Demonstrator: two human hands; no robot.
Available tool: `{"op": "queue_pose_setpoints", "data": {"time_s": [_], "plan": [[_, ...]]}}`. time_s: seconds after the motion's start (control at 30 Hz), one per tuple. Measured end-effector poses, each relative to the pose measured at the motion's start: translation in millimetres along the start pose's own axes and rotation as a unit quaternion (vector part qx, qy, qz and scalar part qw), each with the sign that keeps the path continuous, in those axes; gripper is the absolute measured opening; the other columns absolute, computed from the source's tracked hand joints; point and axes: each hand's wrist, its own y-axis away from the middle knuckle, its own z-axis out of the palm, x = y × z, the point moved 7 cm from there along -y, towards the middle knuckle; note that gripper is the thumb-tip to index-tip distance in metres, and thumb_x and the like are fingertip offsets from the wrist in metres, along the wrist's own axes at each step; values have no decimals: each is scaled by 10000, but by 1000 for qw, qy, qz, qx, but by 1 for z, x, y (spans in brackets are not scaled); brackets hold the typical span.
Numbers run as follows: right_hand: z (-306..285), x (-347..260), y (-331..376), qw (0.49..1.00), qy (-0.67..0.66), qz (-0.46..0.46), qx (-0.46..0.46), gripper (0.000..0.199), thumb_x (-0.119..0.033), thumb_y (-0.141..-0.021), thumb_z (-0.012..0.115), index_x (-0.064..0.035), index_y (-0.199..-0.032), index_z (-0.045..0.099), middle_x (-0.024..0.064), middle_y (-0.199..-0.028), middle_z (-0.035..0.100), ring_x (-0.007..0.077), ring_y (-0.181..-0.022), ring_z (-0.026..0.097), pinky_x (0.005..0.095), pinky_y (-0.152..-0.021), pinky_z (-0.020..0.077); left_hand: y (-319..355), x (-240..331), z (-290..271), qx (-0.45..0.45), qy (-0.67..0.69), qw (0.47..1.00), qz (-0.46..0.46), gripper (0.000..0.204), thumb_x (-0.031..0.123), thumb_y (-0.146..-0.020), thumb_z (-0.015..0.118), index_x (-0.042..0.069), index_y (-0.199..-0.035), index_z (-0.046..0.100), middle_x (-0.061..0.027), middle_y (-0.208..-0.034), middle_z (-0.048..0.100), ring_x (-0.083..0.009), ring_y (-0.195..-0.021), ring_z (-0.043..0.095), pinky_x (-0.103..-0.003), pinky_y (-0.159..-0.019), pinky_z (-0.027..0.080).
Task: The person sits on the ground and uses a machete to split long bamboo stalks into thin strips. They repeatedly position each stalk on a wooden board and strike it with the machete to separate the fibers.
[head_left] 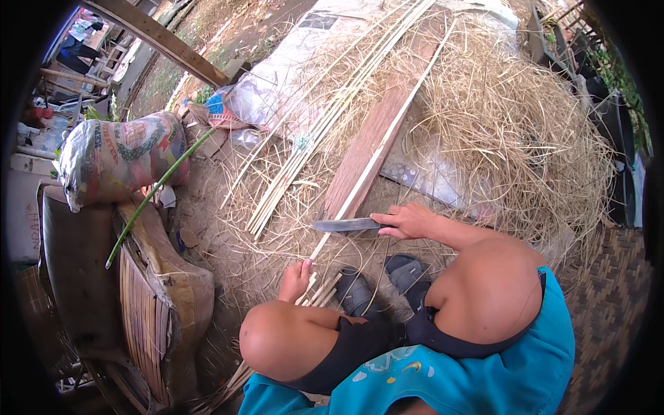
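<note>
While my right hand (408, 221) grips a knife (344, 225) by its handle at mid-frame, my left hand (295, 279) is closed around a pale strip (360, 181), lower centre. Beneath the strip, a wooden plank (373, 135) extends upward; I see shavings (512, 138) heaped at upper right.

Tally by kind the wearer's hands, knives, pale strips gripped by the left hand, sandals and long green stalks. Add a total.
Bare hands: 2 (left hand, right hand)
Long-bladed knife: 1
Gripped pale strip: 1
Dark sandals: 2
Long green stalk: 1
Total: 7
</note>
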Motion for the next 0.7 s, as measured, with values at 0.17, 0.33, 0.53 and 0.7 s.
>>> {"op": "queue_pose_setpoints", "data": {"time_s": [0.17, 0.33, 0.53, 0.7], "plan": [[-46, 50, -13, 983, -12, 179, 38, 393, -432, -1023, 534, -166, -1307, 584, 219, -885, 697, 418, -763, 701, 494, -680, 581, 2, -18, 1, -29, -44, 998, -22, 507, 394, -1063, 499, -27, -872, 705, -217, -752, 686, -347, -693, 680, -443, -661, 509], [-30, 39, -12, 994, 111, 7, 0, 433, -480, -1022, 516, -181, -1330, 576, 206, -888, 703, 411, -791, 708, 505, -720, 578, 4, -10, -1, 11, -3, 999, 37, 536, 387, -1077, 482, -21, -784, 670, -149, -605, 611, -236, -558, 570, -409, -581, 464], [-22, 73, -23, 985, 26, 169, 30, 451, -518, -1018, 497, -255, -1382, 544, 203, -929, 681, 381, -858, 712, 480, -749, 584, 31, -46, -19, -11, -11, 998, -58, 561, 458, -1051, 507, -11, -803, 693, -163, -660, 646, -242, -631, 632, -416, -618, 479], [-35, 60, -18, 990, 137, 32, -4, 391, -466, -1029, 495, -232, -1337, 556, 188, -961, 717, 409, -881, 704, 506, -760, 575, 46, -86, -13, -23, -30, 997, -67, 478, 416, -1044, 524, -9, -885, 672, -177, -671, 642, -298, -637, 643, -441, -617, 479]]}}
